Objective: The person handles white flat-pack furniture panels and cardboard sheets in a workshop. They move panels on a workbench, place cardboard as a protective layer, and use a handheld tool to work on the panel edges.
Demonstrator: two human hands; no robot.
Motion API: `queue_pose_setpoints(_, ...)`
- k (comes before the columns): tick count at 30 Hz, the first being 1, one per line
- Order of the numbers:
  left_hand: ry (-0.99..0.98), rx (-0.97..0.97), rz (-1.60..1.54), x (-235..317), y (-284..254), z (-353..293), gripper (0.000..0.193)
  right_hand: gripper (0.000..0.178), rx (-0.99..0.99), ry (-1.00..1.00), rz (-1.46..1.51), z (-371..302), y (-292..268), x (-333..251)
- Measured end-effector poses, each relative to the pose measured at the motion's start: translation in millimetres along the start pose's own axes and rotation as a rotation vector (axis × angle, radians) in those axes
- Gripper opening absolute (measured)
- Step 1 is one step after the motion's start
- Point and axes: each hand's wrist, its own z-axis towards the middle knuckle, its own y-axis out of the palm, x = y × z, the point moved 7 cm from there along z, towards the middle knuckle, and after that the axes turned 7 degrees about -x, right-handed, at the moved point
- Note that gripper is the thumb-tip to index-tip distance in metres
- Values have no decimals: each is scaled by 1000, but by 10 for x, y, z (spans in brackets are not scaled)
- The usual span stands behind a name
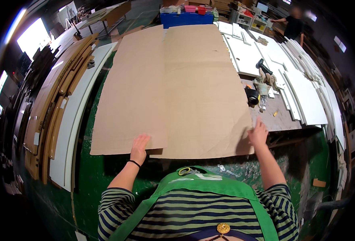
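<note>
Across the middle of the workspace lay brown cardboard (201, 92), its two broad panels meeting along a lengthwise line; whether it was one sheet or two could not be told. The left hand (139, 148) rested over the near edge of the left panel, its fingers nearly straight and close together on the upper face; a grip on the edge could not be made out. A dark band (135, 163) circled that wrist. The right hand (258, 134) was at the near right corner, with one finger stretched forward and the others bent; whether they pinched the cardboard could not be told.

To the right of the cardboard, a surface (282, 120) carried a clear bottle (263, 103), a dark round object (251, 96), a pale crumpled cloth or glove (261, 86) and a dark power tool (263, 66). White panels (312, 102) lay beyond and beside these. On the left, a long white board (65, 154) stretched alongside brown-wrapped pieces (45, 108). Green floor (91, 188) showed below. Past the far edge of the cardboard stood a blue container (185, 19), with pink and red baskets above it, and a person in dark clothing (294, 26) was at the far right.
</note>
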Motion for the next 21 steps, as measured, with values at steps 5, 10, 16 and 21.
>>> queue_pose_setpoints(5, -50, -22, -61, -51, -95, -14, 56, 93, -275, -1003, 49, -1335, 492, -1606)
queue_pose_setpoints(10, -119, 138, -133, 252, -905, 282, 54, 71, -106, -943, -15, -1279, 1053, -1903)
queue_pose_setpoints(16, -70, 248, -93, 237, -1718, 312, 55, 52, -445, -389, 832, -667, 611, -1635)
queue_pose_setpoints(21, -30, 242, -19, 175, -1543, 283, 57, 35, -32, -259, 1257, -292, -35, -1377)
